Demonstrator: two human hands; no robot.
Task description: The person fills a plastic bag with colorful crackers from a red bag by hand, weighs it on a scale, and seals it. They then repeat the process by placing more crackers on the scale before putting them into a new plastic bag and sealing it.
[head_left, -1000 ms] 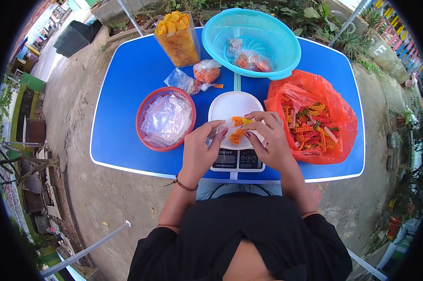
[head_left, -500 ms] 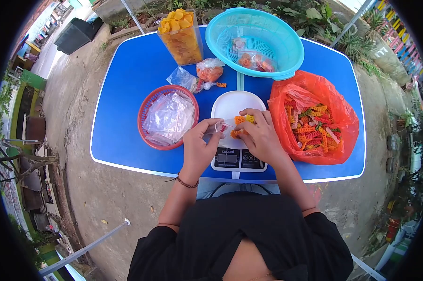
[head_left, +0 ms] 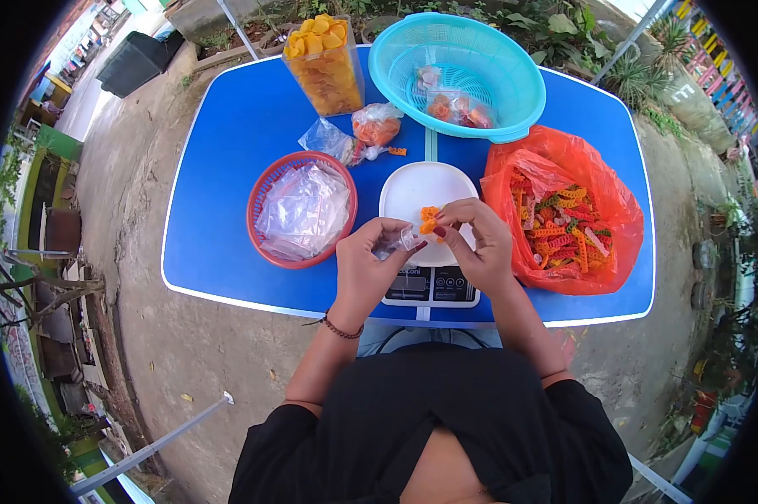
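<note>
While both hands pinch a small clear bag over the white tray
Left hand holds the bag; right hand grips orange snacks; the red bag holds mixed snacks.

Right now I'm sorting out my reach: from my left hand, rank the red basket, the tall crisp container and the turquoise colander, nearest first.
1. Red basket, just left of the left hand.
2. Crisp container, far edge, left.
3. Turquoise colander, far edge, right; close to the container's distance.

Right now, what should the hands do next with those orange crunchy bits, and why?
Probably slip the orange snack pieces into the small clear bag. The right hand pinches them just above the white scale tray, and the left hand holds the bag right beside them, so only a short move is needed.
</note>
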